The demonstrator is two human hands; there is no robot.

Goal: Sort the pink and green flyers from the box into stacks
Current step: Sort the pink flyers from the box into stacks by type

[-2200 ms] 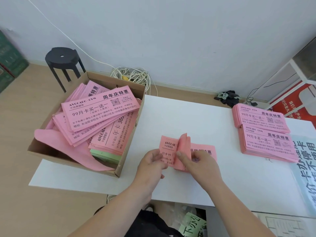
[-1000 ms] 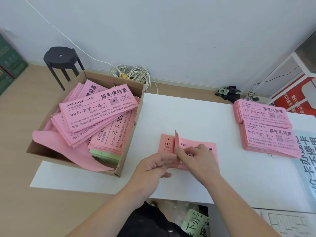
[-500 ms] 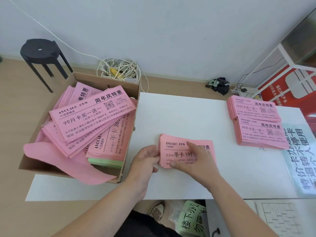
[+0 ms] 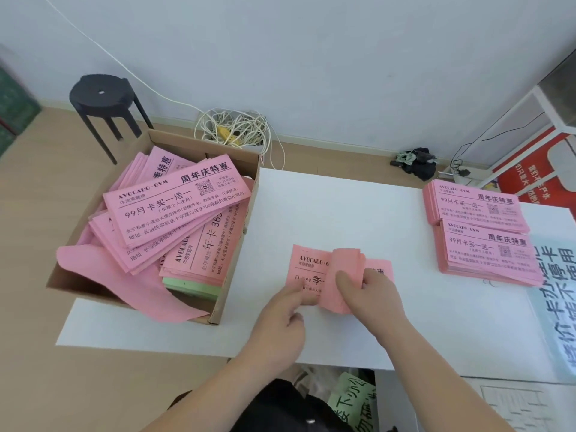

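Pink flyers in a small bundle (image 4: pixel 307 269) lie at the near middle of the white worktop (image 4: pixel 327 207), between the cardboard box (image 4: pixel 238 244) on the left and two squared pink stacks (image 4: pixel 480 210) at the far right. The right hand (image 4: pixel 374 294) has its fingers (image 4: pixel 371 280) and thumb curled round the bundle's right half, which is bent up and over toward the left, its sheets fanned at the bend. The left hand (image 4: pixel 280 316) pinches the near left edge with curled fingers (image 4: pixel 297 299), steadying the flat part.

The step appears to be a riffle through the bundle, checking that every sheet is pink before it joins the stacks. Done well, it calls for a light bend rather than a crease. The left hand should hold the bottom sheets square so none slide, and the right thumb should let sheets fall a few at a time so a stray green one shows.

Green flyers (image 4: pixel 190 286) sit low in the box under loose pink ones. No green stack is seen on the worktop, so much sorting appears left to do.
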